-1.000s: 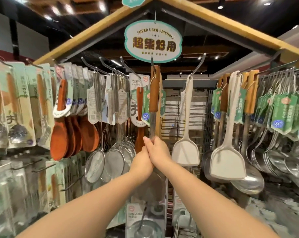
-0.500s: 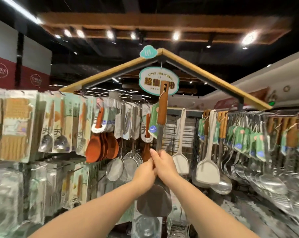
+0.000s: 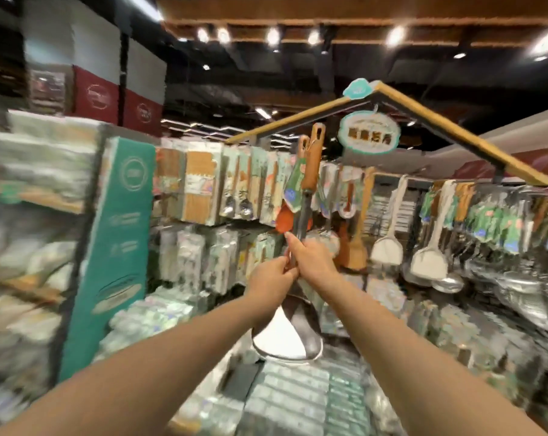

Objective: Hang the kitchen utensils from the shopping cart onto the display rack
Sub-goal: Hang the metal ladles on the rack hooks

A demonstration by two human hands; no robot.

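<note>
Both my hands grip the steel shanks of two wooden-handled spatulas (image 3: 310,171), held upright in front of me, handles up and metal blades (image 3: 286,335) down below my wrists. My left hand (image 3: 271,278) clasps them low on the left. My right hand (image 3: 310,256) wraps them just above, forefinger stretched up the shank. A green tag hangs by the handles. The display rack (image 3: 439,196) with its gabled wooden top stands to the right, apart from the spatulas, hung with white turners, ladles and tagged utensils. The picture is blurred. No shopping cart shows.
A teal upright sign panel (image 3: 115,247) and shelves of packaged goods (image 3: 24,234) fill the left. Carded spoons and wooden utensils (image 3: 235,190) hang behind the spatulas. Steel ladles and bowls (image 3: 517,278) crowd the lower right. Boxed goods (image 3: 297,394) lie below my arms.
My view has swung left and up, so the rack now sits to the right. The spatulas have come away from the rack's hooks and lean slightly right, with both hands still on them.
</note>
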